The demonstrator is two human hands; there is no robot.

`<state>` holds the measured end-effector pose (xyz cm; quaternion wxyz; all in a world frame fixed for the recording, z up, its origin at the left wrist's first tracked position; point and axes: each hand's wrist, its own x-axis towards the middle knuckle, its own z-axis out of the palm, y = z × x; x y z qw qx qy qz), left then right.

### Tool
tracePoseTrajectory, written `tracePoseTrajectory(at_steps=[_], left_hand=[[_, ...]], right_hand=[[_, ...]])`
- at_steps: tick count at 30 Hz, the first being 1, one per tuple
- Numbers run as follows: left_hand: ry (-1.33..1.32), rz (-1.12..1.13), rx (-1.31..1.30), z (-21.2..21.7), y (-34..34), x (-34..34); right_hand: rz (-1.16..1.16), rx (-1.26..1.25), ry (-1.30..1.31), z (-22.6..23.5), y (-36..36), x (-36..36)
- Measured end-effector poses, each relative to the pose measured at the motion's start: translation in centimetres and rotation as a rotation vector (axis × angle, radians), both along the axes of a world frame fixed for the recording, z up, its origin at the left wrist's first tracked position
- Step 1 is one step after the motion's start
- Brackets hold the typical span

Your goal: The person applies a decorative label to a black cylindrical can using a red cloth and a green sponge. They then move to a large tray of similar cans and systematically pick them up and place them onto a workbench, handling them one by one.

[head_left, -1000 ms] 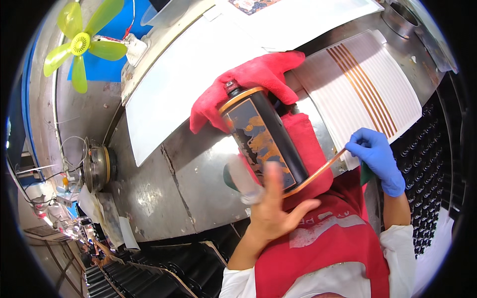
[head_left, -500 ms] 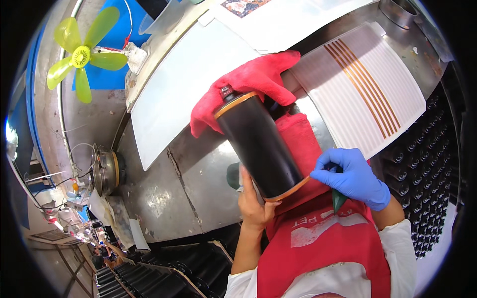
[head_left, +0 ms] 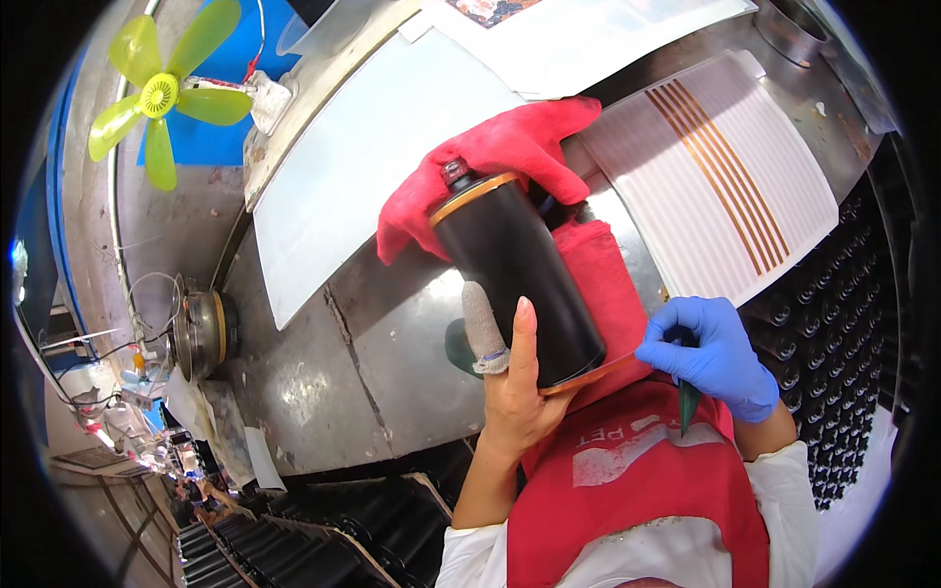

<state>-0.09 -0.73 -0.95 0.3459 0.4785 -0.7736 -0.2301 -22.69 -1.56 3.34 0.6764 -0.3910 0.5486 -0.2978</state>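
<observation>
A black bottle [head_left: 518, 279] with a gold band [head_left: 474, 199] near its neck lies tilted on a red cloth [head_left: 490, 142]. Across its base end runs a narrow copper-gold strip [head_left: 616, 366], partly away from the bottle. My right hand [head_left: 711, 355], in a blue glove, pinches the strip's right end. A dark green pointed thing [head_left: 688, 407] hangs below those fingers. Beside the bottle's lower left side is my left hand [head_left: 520, 407], with two digits stretched up and apart. One wears a grey finger cover [head_left: 480, 318]; its other fingers are hidden. The strip's left end meets this hand.
On the metal table [head_left: 323, 392] to the right lies a white sheet [head_left: 637, 186] bearing several copper-gold stripes. Many black bottles [head_left: 843, 323] stand at the right. A yellow-green fan [head_left: 159, 95] is at upper left. White papers [head_left: 363, 147] cover the far side.
My right hand has moved slightly right, drawing the strip out from the bottle's base edge. My left hand's digits have come away from the base and now stretch upward.
</observation>
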Motion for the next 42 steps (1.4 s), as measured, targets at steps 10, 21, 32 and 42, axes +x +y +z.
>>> tracePoseTrajectory(at_steps=[10, 21, 32, 42], left_hand=[[0.04, 0.008, 0.004, -0.7, 0.3, 0.7], [0.173, 0.034, 0.116, -0.4, 1.4, 0.7], [0.413, -0.077, 0.249, -2.1, 1.6, 1.6], [0.993, 0.028, 0.561, 2.0, 1.1, -1.0]], right_hand=[[0.046, 0.019, -0.028, -2.3, -0.6, 1.7], [0.163, -0.199, 0.051, -0.8, -0.1, 3.1], [-0.012, -0.048, -0.003, -2.3, -0.2, 2.5], [0.017, 0.008, -0.081, -2.3, -0.6, 3.3]])
